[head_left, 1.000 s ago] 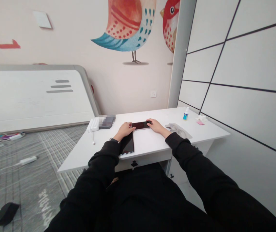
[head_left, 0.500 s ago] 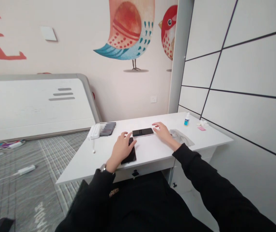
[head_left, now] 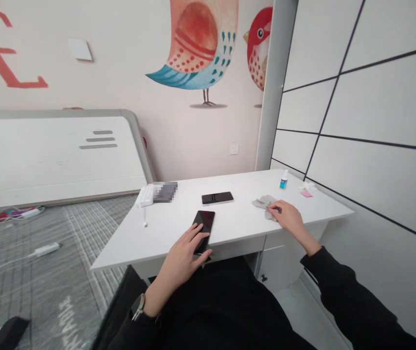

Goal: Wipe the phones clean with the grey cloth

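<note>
A black smartphone [head_left: 205, 224] lies at the desk's front edge, screen up and slightly askew. Spread over its lower part are the fingers of my left hand [head_left: 184, 255], resting on the screen, with the thumb by the bottom edge. My right hand [head_left: 287, 215] pinches a crumpled grey cloth [head_left: 265, 200] on the desk to the right. Farther back, between and beyond the hands, a second smartphone [head_left: 217, 198] with a light rim lies flat, touched by neither hand.
On the white desk [head_left: 138, 248], a white case [head_left: 146, 195] and a dark blurred item [head_left: 167, 192] lie at the left, near a short white cable [head_left: 144, 218]. A small bottle [head_left: 283, 181] and a pink slip [head_left: 306, 193] are at the right. Cables [head_left: 45, 249] lie on the floor.
My left hand has come back toward the desk's front edge and rests on the near phone. My right hand has left the far phone and taken hold of the grey cloth, which is now bunched.
</note>
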Demonstrator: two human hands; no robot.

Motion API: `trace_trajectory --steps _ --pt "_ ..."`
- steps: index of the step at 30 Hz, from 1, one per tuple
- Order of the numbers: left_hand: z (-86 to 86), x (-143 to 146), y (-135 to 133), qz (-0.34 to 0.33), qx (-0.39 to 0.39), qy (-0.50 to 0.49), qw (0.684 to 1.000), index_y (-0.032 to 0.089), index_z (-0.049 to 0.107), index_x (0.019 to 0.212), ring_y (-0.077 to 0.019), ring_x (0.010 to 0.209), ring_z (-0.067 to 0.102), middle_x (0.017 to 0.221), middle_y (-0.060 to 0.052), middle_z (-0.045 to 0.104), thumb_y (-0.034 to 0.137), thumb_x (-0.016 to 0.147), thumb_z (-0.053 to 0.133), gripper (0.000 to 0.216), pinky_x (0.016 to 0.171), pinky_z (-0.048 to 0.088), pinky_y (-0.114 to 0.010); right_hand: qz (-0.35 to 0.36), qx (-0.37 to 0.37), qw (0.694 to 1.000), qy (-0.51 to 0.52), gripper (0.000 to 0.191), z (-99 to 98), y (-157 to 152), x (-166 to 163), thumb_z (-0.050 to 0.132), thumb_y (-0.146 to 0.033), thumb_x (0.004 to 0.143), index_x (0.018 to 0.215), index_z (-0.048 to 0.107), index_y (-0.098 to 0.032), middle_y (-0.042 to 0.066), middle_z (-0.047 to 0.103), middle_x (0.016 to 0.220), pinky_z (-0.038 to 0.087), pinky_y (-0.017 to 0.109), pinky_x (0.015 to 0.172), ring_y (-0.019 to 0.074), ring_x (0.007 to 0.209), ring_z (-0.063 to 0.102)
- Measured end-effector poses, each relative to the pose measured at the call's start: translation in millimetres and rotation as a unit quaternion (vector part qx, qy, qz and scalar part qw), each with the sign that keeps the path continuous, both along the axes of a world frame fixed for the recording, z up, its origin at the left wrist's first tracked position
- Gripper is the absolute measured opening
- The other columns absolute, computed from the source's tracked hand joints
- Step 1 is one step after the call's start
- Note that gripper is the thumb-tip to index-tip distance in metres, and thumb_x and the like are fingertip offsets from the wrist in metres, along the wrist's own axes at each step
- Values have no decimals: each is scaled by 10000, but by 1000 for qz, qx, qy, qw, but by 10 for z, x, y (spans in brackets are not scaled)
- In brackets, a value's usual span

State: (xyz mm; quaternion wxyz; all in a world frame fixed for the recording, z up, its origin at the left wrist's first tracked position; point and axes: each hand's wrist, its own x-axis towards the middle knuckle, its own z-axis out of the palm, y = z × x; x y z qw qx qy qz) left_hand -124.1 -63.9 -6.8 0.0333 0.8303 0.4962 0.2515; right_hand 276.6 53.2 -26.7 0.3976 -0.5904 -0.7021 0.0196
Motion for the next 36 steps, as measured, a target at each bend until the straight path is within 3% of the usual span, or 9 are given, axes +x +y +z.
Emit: trace_trajectory --steps 5,8,13,15,19,24,30,33,36 --pt "133 238 152 -85 -15 9 996 338 555 1418 -310 1488 399 1539 -32 545 478 930 654 516 1223 379 -542 24 51 996 73 349 157 -35 -271 460 -431 1070 1221 625 -163 102 684 1159 583 431 904 227 1047 678" --pt "154 446 312 -115 -18 4 993 334 518 1469 -305 1450 431 1549 -37 530 457 923 671 581 1198 414 -499 97 58 992 52 434 190 -184 -613 322 -454 1084 1267 640 -221 120 680 1271 544 433 1014 253 1208 637" --pt "85 635 434 -84 -8 -22 996 244 698 1203 -347 1363 484 1491 -123 527 409 942 651 312 1144 410 -593 208 2 977 -46 475 52 -530 -1133 460 -521 1031 1420 608 -292 91 597 1485 423 534 1168 311 1393 540" --pt "46 637 430 -67 -10 -42 997 218 634 1288 -326 1334 513 1436 -132 551 389 939 661 389 1118 435 -578 228 -11 971 -76 573 -2 -649 -1251 475 -564 1017 1501 535 -263 115 516 1560 307 608 1228 342 1474 444" --pt "-5 596 394 -39 -23 -95 994 210 354 1515 -304 1294 574 1460 -155 526 340 931 652 668 1080 488 -518 286 -26 950 -125 610 13 -678 -1284 551 -632 969 1513 510 -358 25 528 1556 248 521 1279 280 1479 449" --pt "4 576 365 -28 -44 -136 989 295 228 1537 -320 1330 588 1548 -151 447 366 867 721 835 1039 533 -471 206 -30 971 -118 649 98 -475 -1238 457 -585 1019 1559 457 -224 163 480 1575 131 720 1230 407 1512 364" --pt "23 563 374 -19 -60 -150 987 311 111 1607 -351 1299 605 1572 -172 405 338 852 717 969 1023 533 -490 285 -35 948 -137 745 38 -570 -1412 610 -702 900 1545 463 -360 12 496 1582 235 481 1287 279 1491 429" --pt "11 558 385 -30 -60 -155 986 334 101 1611 -341 1340 579 1599 -161 373 359 850 731 988 1047 520 -485 230 -41 965 -120 630 68 -454 -1334 486 -617 1004 1551 466 -306 88 478 1590 198 610 1264 341 1497 411" --pt "7 556 390 -34 -65 -161 984 341 107 1610 -326 1339 587 1612 -153 361 340 840 744 1000 1048 522 -473 198 -44 972 -114 703 102 -409 -1368 462 -619 1010 1582 416 -213 166 441 1600 161 679 1246 392 1528 337"
